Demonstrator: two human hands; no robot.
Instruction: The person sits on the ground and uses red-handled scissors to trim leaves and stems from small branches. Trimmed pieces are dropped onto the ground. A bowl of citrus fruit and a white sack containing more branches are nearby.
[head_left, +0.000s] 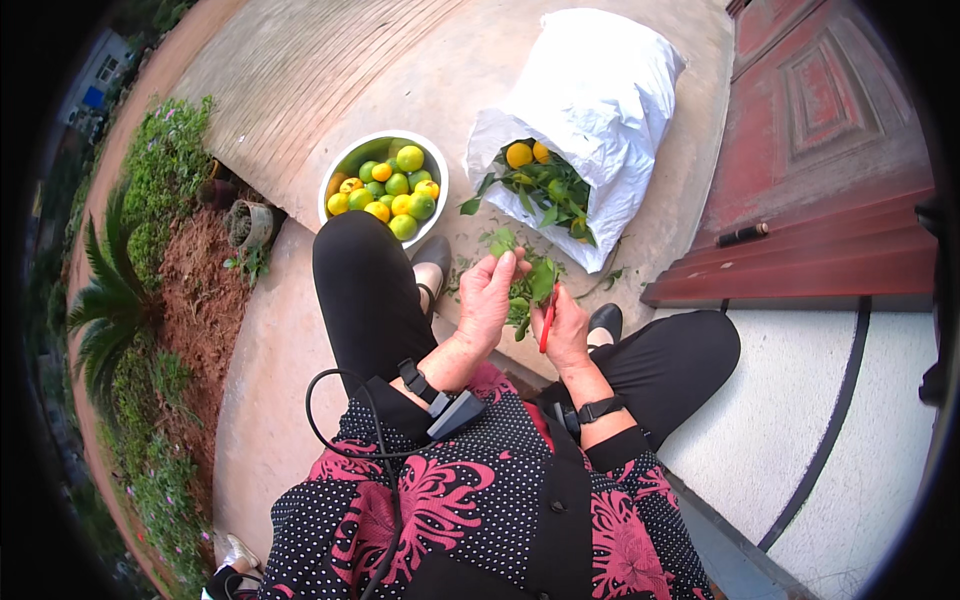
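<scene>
My left hand (484, 296) pinches a leafy green sprig (540, 280) between thumb and fingers, above the ground between my knees. Close beside it, my right hand (567, 330) is closed around red-handled scissors (549, 324); their blades are hidden by the leaves and hand. Whether a fruit hangs on the sprig cannot be seen. Past my left knee stands a white-rimmed metal basin (444, 176) with several green and orange citrus fruits (397, 184). A white woven sack (600, 97) lies on its side, its mouth towards me, showing orange fruits (519, 155) among leafy twigs (551, 191).
Loose leaves (613, 277) litter the concrete floor (292, 315) around my shoes. On the right is a worn red door (825, 142) above a white step (757, 382). Leftward are a planted bed (214, 322) and a flowerpot (259, 223). Another person's shoe (241, 551) shows at lower left.
</scene>
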